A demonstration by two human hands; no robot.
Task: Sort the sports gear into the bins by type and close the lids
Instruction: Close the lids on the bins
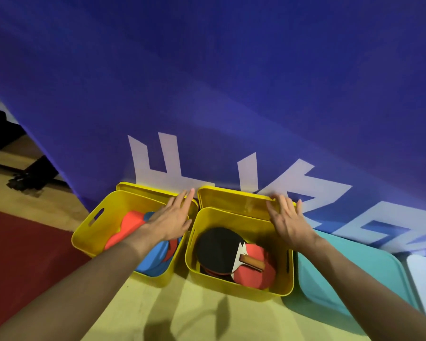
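Large white characters on the blue banner (231, 94), partly cut off at 3 o'clock; none can be read.

Both bare arms outstretched, left hand (170, 217) and right hand (287, 221) palm-down, fingers (273, 210) straight.
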